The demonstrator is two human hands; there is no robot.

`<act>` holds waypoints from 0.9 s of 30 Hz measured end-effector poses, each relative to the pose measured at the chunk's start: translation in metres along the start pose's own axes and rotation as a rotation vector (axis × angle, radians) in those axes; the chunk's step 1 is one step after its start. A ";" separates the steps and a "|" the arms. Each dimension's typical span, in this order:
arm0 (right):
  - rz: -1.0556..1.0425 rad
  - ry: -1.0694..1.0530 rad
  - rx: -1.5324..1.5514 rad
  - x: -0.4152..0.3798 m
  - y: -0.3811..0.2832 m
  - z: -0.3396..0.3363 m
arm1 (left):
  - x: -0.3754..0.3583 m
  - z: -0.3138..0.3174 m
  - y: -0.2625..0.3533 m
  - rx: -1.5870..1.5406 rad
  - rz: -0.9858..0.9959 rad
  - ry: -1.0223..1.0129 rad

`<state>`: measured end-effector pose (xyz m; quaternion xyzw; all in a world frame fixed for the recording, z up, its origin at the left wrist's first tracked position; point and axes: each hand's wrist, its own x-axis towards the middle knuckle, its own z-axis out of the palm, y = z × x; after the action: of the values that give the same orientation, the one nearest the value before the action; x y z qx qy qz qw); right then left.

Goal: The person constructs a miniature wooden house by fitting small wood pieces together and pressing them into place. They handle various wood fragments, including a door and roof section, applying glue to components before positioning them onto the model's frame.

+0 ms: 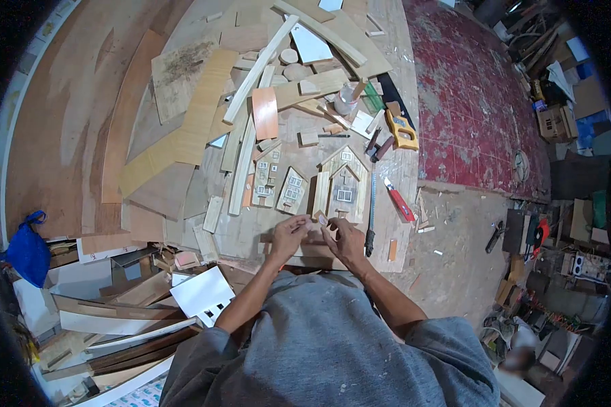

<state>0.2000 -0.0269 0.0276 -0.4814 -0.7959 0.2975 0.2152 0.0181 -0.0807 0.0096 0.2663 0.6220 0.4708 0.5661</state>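
Observation:
Near the front edge of the workbench, my left hand (290, 235) and my right hand (347, 242) face each other a small gap apart. A small pale piece (322, 220), too small to name, is pinched in the fingertips of my right hand. My left fingers are pressed together; what they hold, if anything, I cannot make out. Just beyond my right hand lies a wooden model house front (344, 182) with a peaked roof and a white-framed window. Two smaller wooden house pieces with white windows, one slanted (292, 189) and one narrower (265, 180), lie to its left.
Right of the house are a thin saw blade with a black handle (370, 237), a red utility knife (399, 202) and a yellow-handled saw (404, 131). A glue-smeared jar (345, 102), long wooden strips (252, 81) and offcuts crowd the far side. Scrap boards (115, 312) pile up at left.

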 end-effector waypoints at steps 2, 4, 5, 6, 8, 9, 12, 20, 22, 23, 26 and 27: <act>-0.019 0.021 -0.013 0.013 -0.009 -0.004 | 0.005 0.014 0.011 -0.134 -0.028 0.011; -0.083 0.070 0.019 0.023 -0.008 0.000 | 0.013 0.021 0.022 -0.171 -0.069 0.034; -0.082 0.092 0.041 0.027 -0.008 0.003 | 0.017 0.025 0.027 -0.172 -0.021 0.058; -0.088 0.090 0.037 0.032 -0.008 0.000 | 0.022 0.025 0.030 -0.177 -0.017 0.060; 0.018 0.003 0.067 0.040 -0.010 -0.006 | 0.036 0.020 0.035 -0.063 -0.055 0.037; 0.069 0.016 0.118 0.047 -0.015 -0.013 | 0.046 0.019 0.035 -0.064 -0.055 0.038; 0.109 0.066 0.196 0.062 0.013 -0.013 | 0.089 0.012 0.035 0.105 -0.033 0.175; 0.150 0.101 0.223 0.085 0.047 -0.031 | 0.163 0.013 0.078 0.724 0.193 0.006; 0.172 0.108 0.223 0.084 0.051 -0.030 | 0.172 0.016 0.086 0.733 0.193 -0.059; 0.188 0.109 0.225 0.082 0.053 -0.029 | 0.175 0.017 0.089 0.815 0.176 -0.096; 0.189 0.130 0.219 0.075 0.059 -0.025 | 0.174 0.024 0.103 0.958 0.186 -0.158; 0.200 0.135 0.221 0.074 0.058 -0.025 | 0.174 0.026 0.103 1.014 0.216 -0.169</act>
<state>0.2198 0.0665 0.0109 -0.5507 -0.6901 0.3703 0.2889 -0.0155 0.1201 0.0245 0.6065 0.6930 0.1434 0.3626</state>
